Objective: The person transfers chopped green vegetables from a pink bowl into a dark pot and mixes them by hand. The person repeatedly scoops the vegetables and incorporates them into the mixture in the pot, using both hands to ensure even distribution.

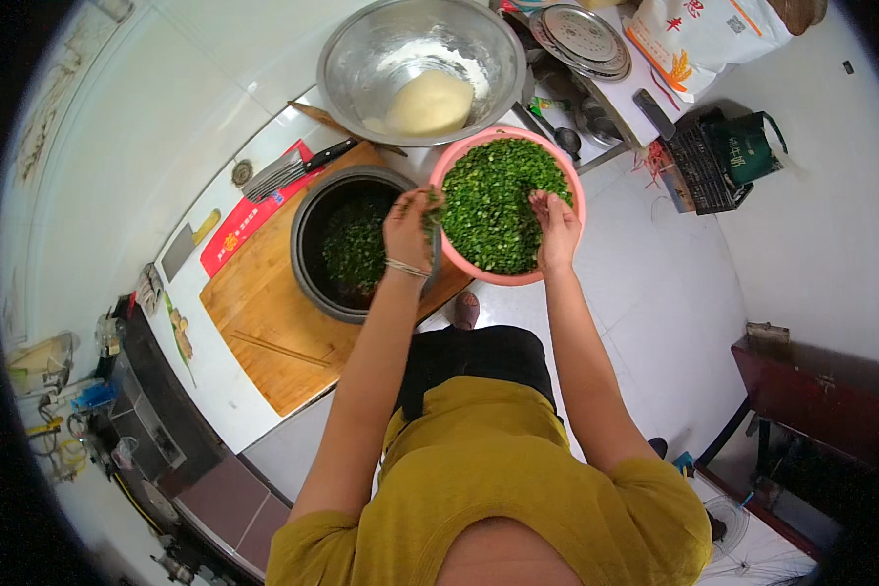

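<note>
A pink bowl [566, 176] heaped with chopped green leaves [493, 200] stands at the counter's edge. My left hand [407, 228] is closed on a clump of the chopped greens [432, 207], between the pink bowl and a dark round pot [308, 264]. The pot sits on a wooden board [264, 322] and holds more chopped greens [355, 249]. My right hand [555, 228] is sunk into the greens at the bowl's near right side, fingers closed in them.
A steel bowl [347, 59] with a lump of dough [430, 103] and flour stands behind. A cleaver [288, 168] lies left of it, chopsticks [281, 348] on the board. Steel lids [581, 39], a flour sack [703, 29] and a dark basket [703, 166] are at right.
</note>
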A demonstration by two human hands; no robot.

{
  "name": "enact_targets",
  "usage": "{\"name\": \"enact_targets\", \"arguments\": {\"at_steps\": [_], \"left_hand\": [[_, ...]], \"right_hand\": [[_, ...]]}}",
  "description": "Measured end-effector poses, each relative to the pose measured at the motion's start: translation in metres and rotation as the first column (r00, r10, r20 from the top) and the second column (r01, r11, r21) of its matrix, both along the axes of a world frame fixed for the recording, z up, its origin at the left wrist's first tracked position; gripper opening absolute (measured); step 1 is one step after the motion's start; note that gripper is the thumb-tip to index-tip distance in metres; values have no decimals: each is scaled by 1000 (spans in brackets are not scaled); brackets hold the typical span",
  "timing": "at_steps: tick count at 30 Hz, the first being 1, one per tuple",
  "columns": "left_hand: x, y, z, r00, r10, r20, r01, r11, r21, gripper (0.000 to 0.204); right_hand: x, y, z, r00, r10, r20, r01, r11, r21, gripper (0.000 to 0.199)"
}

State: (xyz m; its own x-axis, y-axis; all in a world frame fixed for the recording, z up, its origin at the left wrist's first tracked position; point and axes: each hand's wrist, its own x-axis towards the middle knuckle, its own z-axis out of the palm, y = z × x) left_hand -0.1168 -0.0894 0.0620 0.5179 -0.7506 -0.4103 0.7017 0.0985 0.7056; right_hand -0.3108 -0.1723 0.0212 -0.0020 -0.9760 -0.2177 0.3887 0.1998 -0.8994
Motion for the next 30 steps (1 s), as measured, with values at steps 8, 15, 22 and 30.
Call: {"name": "enact_targets", "arguments": {"at_steps": [8, 15, 22, 30], "left_hand": [[-91, -36, -104, 532, -165, 830, -53, 972, 227, 17], [-116, -52, -112, 670, -116, 733, -85, 969, 232, 24], [-122, -62, -113, 884, 13, 468, -106, 979, 173, 24], [-127, -68, -73, 968, 59, 242, -85, 991, 99, 23]], "right_hand": [[-23, 5, -38, 877, -56, -478, 37, 998, -50, 29], [-5, 7, -74, 993, -119, 8, 119, 992, 33, 30], [9, -4, -61, 981, -102, 168, 63, 973, 221, 29], [12, -10, -17, 960, -125, 249, 53, 959, 278, 27]]}}
